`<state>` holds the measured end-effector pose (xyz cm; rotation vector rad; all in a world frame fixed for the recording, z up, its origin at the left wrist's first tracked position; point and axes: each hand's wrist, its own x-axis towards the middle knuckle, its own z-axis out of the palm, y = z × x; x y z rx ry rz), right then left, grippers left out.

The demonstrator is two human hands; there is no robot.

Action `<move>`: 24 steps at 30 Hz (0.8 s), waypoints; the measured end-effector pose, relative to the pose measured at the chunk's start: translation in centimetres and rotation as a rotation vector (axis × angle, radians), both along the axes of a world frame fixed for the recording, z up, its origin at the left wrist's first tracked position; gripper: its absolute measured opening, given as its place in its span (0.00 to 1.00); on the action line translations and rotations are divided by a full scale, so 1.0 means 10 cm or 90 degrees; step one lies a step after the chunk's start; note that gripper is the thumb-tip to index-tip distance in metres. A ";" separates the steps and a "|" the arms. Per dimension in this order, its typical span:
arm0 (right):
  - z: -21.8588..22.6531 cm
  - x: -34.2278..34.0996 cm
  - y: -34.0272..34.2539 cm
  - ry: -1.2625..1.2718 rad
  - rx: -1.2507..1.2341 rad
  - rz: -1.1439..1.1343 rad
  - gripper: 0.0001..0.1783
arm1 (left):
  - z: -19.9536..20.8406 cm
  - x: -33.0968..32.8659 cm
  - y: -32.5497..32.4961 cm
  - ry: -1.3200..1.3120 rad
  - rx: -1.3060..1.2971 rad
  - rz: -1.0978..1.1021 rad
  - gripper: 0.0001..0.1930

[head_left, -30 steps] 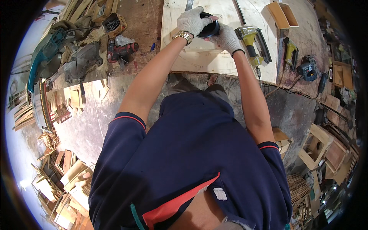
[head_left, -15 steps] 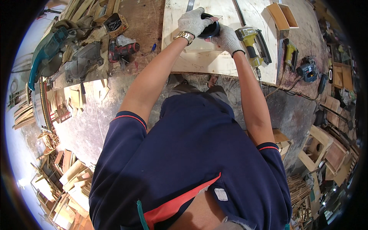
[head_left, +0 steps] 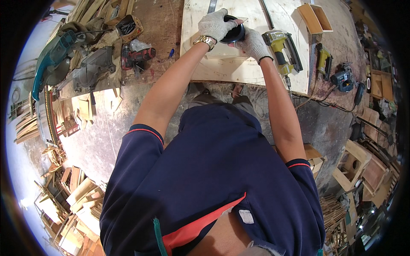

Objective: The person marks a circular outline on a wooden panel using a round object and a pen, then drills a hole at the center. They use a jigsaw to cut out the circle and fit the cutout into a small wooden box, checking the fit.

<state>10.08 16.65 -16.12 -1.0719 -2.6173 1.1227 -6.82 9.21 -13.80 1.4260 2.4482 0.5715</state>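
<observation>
Both my hands, in pale knitted gloves, are on a round black, bowl-like object [head_left: 234, 35] above the plywood sheet [head_left: 226, 68]. My left hand [head_left: 214, 24] grips its upper left rim, fingers curled over the edge. My right hand [head_left: 255, 44] is closed on its right side, a bare fingertip showing at the lower rim. What the object is exactly, I cannot make out. A thin, clear-looking flat piece shows behind it. Beside my right hand lies a yellow and black nail gun [head_left: 282, 49] on the plywood.
A small open wooden box [head_left: 316, 19], a second nail gun [head_left: 323, 59] and a blue power tool [head_left: 342, 79] with a cord lie to the right. On the left are a red cordless drill [head_left: 139, 56] and a teal circular-bladed saw [head_left: 53, 64]. Wood offcuts [head_left: 81, 205] are piled lower left.
</observation>
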 end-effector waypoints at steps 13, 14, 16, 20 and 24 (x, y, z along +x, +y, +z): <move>0.11 -0.01 -0.05 -0.010 -0.023 -0.007 0.30 | -0.02 -0.01 -0.01 -0.010 0.008 -0.001 0.37; 0.09 -0.01 -0.04 -0.019 -0.020 -0.011 0.29 | -0.02 -0.01 -0.01 -0.006 0.014 -0.001 0.36; 0.04 -0.03 -0.01 -0.037 -0.012 -0.020 0.28 | -0.01 0.01 -0.01 0.001 0.026 0.000 0.35; 0.02 0.12 0.04 0.103 -0.060 0.002 0.24 | 0.08 0.06 -0.03 0.002 0.023 -0.017 0.31; 0.30 0.36 0.15 0.276 -0.288 -0.121 0.14 | 0.01 0.04 -0.02 0.038 0.052 -0.022 0.30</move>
